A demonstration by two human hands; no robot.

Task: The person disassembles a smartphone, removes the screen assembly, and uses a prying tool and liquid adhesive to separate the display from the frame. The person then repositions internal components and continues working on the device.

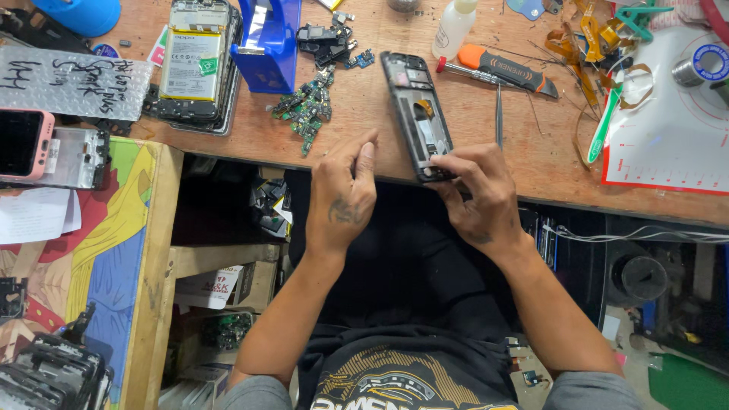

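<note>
Opened phone (416, 114) lies face-down on the wooden desk (364, 99), back cover off, its lower end at the desk's near edge. Right hand (474, 193) pinches that lower end, fingers closed on the phone's bottom corner. Left hand (345, 190) rests on the desk edge just left of the phone, fingers curled loosely, index tip on the wood, holding nothing, not touching the phone.

All relative to the phone:
- Just right: thin metal tweezers (499, 114), lying parallel to it.
- Upper right: orange-and-black screwdriver (497, 68); white squeeze bottle (454, 26) above that.
- Far right: white work mat (668, 129) with red border and red markings; green toothbrush (606, 121) on its left edge; solder spool (702, 67) on top.
- Left: pile of small green circuit boards (307, 110).
- Upper left: blue stand (267, 45); further left a stack of open phones, top one showing a battery (190, 61) with white label and small green sticker.
- Far left: silvery bubble-wrap bag (72, 80) with black handwriting; below it a pink-cased phone (24, 144).
- Lower left, under the desk: cardboard box (224, 285) with white printed label.
</note>
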